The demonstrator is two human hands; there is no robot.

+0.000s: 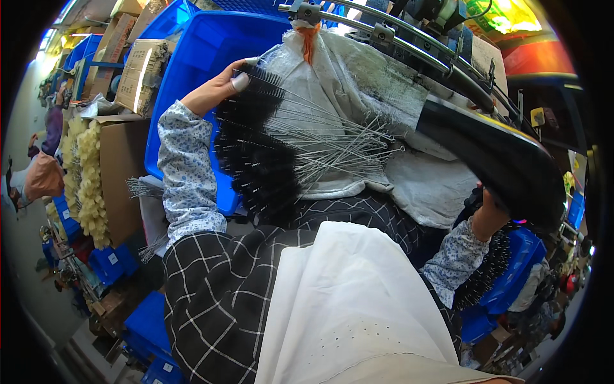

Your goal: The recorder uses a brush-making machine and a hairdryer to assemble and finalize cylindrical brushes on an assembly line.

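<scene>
Across the grey-white cloth (345, 83) over my lap lies a fanned bundle of black-bristled wire brushes (262, 153). Their thin twisted metal stems point right and end in small loops. My left hand (220, 88) is closed at the far end of the bundle, with thumb and index finger pinching a brush among the bristles. Pale covers sit on those two fingertips. At the right, my right hand (491, 214) is beneath the black curved machine cover (505, 160), which hides its fingers. More black-bristled brushes (489, 269) are beside that wrist.
A large blue bin (214, 38) stands beyond my left hand. Metal rods and clamps (384, 32) of a machine cross the far side. Cardboard boxes (142, 73) and pale-yellow bristly bundles (93, 179) stand at left. Another blue bin (511, 281) is at lower right.
</scene>
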